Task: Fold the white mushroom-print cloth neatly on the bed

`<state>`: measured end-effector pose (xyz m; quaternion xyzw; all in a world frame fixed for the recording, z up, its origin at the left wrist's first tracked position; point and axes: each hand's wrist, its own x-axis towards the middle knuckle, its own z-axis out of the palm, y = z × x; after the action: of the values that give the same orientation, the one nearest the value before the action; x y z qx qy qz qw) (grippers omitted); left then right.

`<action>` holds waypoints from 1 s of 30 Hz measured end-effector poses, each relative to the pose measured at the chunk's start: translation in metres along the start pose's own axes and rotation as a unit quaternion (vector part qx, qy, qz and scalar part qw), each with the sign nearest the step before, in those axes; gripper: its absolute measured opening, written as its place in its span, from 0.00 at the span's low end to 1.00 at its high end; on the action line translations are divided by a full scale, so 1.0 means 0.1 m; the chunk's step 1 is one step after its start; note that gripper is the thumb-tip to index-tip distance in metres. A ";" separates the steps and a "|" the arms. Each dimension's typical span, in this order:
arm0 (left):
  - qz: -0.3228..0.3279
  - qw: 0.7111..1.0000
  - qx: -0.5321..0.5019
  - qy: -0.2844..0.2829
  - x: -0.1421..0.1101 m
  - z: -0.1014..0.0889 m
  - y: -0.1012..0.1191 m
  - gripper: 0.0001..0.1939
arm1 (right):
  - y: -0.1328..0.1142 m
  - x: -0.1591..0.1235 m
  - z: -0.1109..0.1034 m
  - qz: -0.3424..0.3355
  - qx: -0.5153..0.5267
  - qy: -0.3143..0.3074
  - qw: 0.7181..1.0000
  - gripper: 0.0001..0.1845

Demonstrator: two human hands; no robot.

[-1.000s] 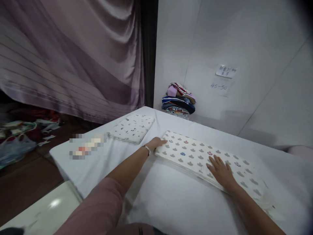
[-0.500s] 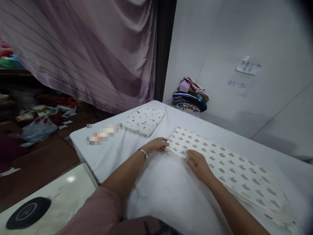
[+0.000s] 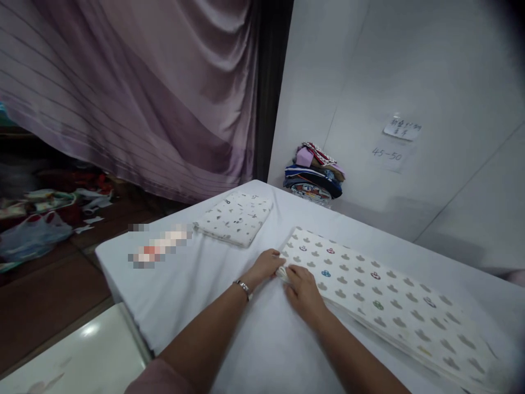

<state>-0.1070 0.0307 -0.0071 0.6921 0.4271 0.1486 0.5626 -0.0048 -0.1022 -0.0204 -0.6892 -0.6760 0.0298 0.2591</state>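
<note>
A long folded white cloth (image 3: 365, 279) with grey, blue, red and green printed shapes lies across the right part of the table. At its near left corner, my left hand (image 3: 267, 264) has its fingers closed on the edge. Close beside it, my right hand (image 3: 302, 288) grips the same corner, which is slightly lifted and bent between the two hands. Both sets of fingertips are partly hidden by the cloth. Further left lies a second folded white cloth (image 3: 238, 219) with small dark prints, untouched.
Both cloths lie on a white-covered table (image 3: 197, 290). A pixelated item (image 3: 159, 247) is near its left edge. Folded fabrics (image 3: 314, 172) are stacked by the wall, below paper notes (image 3: 394, 139). A purple curtain (image 3: 164, 98) hangs behind; a pale glossy surface (image 3: 82, 350) stands lower left.
My right hand has slid left from the middle of the cloth to the corner beside my left hand and closed there. The corner is now bent up. The camera view has shifted too.
</note>
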 end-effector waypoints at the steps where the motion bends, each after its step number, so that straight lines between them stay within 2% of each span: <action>1: 0.004 1.000 0.011 0.006 0.00 0.01 -0.01 0.23 | 0.04 0.00 -0.04 0.001 0.021 0.001 1.000 0.22; 5: 0.008 0.999 0.046 0.021 -0.03 0.00 -0.01 0.23 | 0.39 0.00 -0.27 0.051 0.035 0.023 0.998 0.23; 10: -0.003 0.998 0.067 0.014 -0.04 -0.04 0.03 0.24 | 1.06 0.00 -0.59 0.155 -0.096 0.018 0.983 0.27; 14: -0.013 0.997 0.079 0.018 -0.02 -0.01 0.05 0.25 | 1.39 0.10 -0.70 0.233 -0.164 -0.014 0.959 0.30; 17: -0.001 0.992 0.120 0.031 0.00 0.01 0.03 0.23 | 1.47 0.20 -0.64 0.252 -0.175 -0.056 0.950 0.32; 22: 0.027 0.983 0.176 0.039 0.03 0.00 0.01 0.21 | 1.49 0.30 -0.50 0.266 -0.182 -0.110 0.940 0.32; 26: 0.033 0.982 0.183 0.022 0.05 -0.02 0.02 0.22 | 1.48 0.22 -0.64 0.257 -0.152 -0.108 0.948 0.32; 30: 0.033 0.981 0.193 0.012 0.12 -0.04 0.00 0.24 | 1.47 -0.04 -0.84 0.244 -0.141 -0.100 0.954 0.32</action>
<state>-0.1029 0.0426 -0.0092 0.7993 0.4315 0.0899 0.4083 0.1624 -0.1259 -0.0072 -0.8562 -0.5070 0.0653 0.0748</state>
